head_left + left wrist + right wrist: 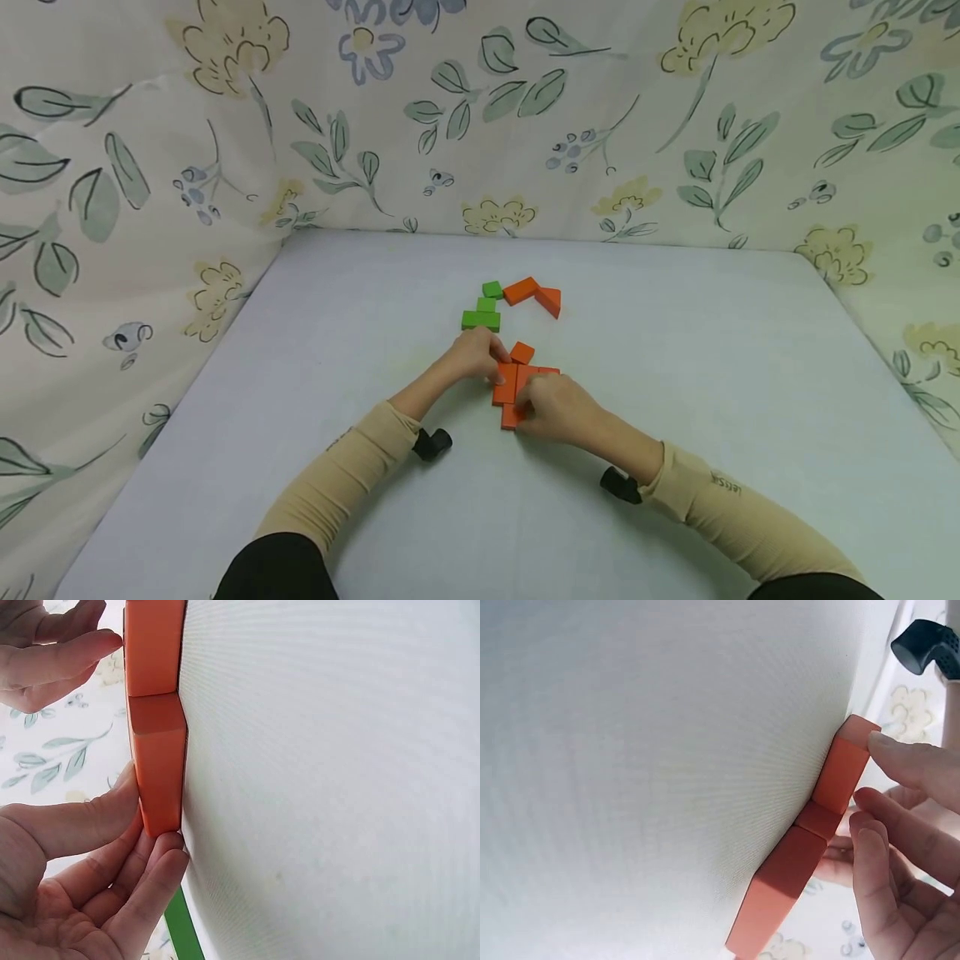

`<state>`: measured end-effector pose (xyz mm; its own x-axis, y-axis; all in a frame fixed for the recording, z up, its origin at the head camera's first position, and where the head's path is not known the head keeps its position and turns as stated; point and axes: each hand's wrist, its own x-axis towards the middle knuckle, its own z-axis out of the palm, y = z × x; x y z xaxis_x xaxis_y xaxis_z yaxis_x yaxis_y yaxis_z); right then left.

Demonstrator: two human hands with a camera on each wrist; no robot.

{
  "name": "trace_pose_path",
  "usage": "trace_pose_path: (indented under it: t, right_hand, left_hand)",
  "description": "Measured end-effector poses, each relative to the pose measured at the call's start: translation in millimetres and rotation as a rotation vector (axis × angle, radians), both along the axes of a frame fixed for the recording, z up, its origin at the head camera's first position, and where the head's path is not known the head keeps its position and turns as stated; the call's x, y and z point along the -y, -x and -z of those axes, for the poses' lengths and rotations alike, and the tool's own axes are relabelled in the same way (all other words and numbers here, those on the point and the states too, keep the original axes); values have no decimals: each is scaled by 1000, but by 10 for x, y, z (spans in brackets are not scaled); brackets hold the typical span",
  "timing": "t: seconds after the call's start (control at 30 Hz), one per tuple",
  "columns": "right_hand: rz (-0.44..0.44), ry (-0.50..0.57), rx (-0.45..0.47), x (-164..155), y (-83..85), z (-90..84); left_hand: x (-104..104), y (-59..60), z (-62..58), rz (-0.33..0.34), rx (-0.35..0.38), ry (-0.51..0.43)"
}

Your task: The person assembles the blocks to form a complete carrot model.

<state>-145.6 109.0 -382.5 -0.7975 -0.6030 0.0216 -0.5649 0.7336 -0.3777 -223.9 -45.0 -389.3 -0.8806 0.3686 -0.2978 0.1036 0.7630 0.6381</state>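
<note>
Several orange blocks lie together flat on the white table, among them a long block (505, 384) and a lower block (509, 417). At their upper left is my left hand (474, 353); in the left wrist view its thumb and fingers grip the end of an orange block (161, 772). My right hand (561, 408) covers the group's right side. In the right wrist view, its thumb touches the end of an orange block (841, 772), with bent fingers beside the same block. A small orange block (522, 352) sits tilted at the top of the group.
Beyond the hands, green blocks (481, 320) form a short stepped column. To their right are an orange rectangular block (521, 290) and an orange triangular block (549, 302). Floral cloth (480, 125) hangs behind and beside the white table (675, 333).
</note>
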Motion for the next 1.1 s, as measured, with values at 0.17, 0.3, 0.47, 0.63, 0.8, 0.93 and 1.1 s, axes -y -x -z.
trace_pose_path:
  t: [0.17, 0.3, 0.47, 0.63, 0.8, 0.93, 1.1]
  right_hand:
    - [-14, -2, 27, -46, 54, -64]
    - [43, 4, 17, -119, 181, -172]
    - [136, 34, 35, -185, 443, -205]
    - [210, 25, 121, -149, 665, -135]
    - [230, -27, 180, -87, 787, -45]
    - [223, -43, 164, -71, 828, -16]
    - [247, -70, 115, -99, 857, -21]
  left_hand:
    - [0, 6, 9, 4, -2, -8]
    - [-6, 13, 11, 14, -7, -10]
    - [-4, 18, 10, 8, 1, -9]
    - [0, 8, 16, 4, -2, -8]
    - [-5, -6, 14, 1, -4, -14]
    - [-8, -12, 3, 0, -2, -18]
    - [9, -17, -12, 9, -5, -24]
